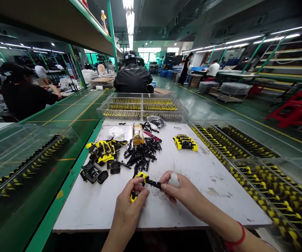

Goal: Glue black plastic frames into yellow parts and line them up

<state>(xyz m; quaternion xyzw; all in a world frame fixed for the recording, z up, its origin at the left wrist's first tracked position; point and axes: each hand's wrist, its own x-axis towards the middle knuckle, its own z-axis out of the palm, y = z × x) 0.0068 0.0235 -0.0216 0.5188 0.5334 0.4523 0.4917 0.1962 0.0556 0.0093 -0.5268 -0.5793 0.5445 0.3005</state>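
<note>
White work board (200,196), smudged. I see left hand (131,201) holding yellow-and-black plastic part (142,175), on near side of black parts pile (142,152); right hand (181,189) pinches part's black end. Yellow-and-black stack (185,142) right of pile.

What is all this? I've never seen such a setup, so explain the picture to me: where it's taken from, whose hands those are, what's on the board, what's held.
There is no machine here. One camera on a person's head looks forward and down, so the left hand and right hand are the wearer's own, both bare-skinned.

The left hand holds a yellow-and-black part; the right pinches the end of a black piece beside it. Whether the two are joined, I can't tell.

On the white board lie a heap of small black parts, yellow-and-black pieces to its left, and a crumpled white cloth or tissue. Clear trays of similar parts stand around it.
</note>
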